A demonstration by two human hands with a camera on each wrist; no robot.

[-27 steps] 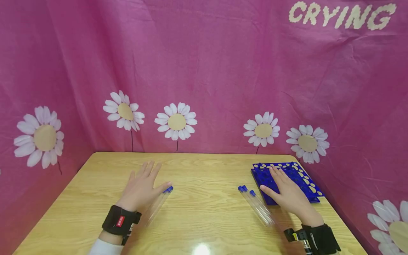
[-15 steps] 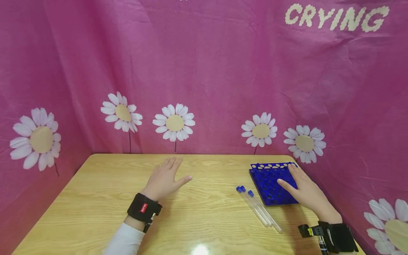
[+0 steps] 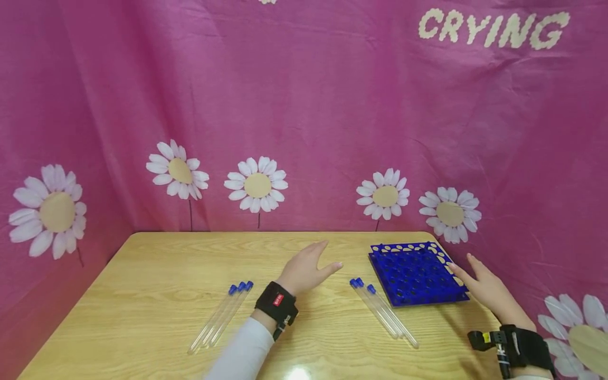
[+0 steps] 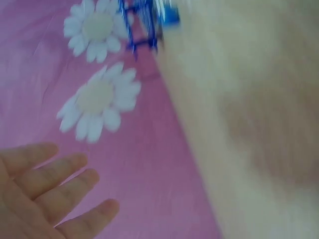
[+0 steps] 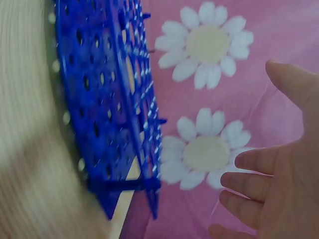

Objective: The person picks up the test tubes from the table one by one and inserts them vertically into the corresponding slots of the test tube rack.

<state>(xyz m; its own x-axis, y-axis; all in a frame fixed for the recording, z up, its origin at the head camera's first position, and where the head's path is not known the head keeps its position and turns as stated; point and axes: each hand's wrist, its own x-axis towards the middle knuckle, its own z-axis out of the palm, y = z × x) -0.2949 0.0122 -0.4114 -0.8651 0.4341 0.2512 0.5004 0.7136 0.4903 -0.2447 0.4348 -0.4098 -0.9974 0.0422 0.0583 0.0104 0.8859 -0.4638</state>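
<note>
A blue test tube rack point(image 3: 418, 274), perforated and two-tiered, stands at the table's right side; the right wrist view shows its tiers edge-on. My right hand point(image 3: 496, 293) is at its right edge, fingers extended and gripping nothing; in the right wrist view a gap shows between the hand point(image 5: 279, 174) and the rack point(image 5: 94, 94). Over mid-table my left hand point(image 3: 306, 269) is raised with fingers spread and holds nothing. Left of it lie clear test tubes point(image 3: 220, 319) with blue caps. Similar capped tubes point(image 3: 387, 314) lie between that hand and the rack.
The light wooden table point(image 3: 157, 274) has a pink curtain point(image 3: 313, 116) with printed daisies behind it and at both sides. Both wrists wear black straps with small cameras. A light glare sits at the table's front middle.
My left hand has moved right from above the left tubes to mid-table, uncovering them. My right hand has slid right from over the rack to its right edge. Rack and tubes stay put.
</note>
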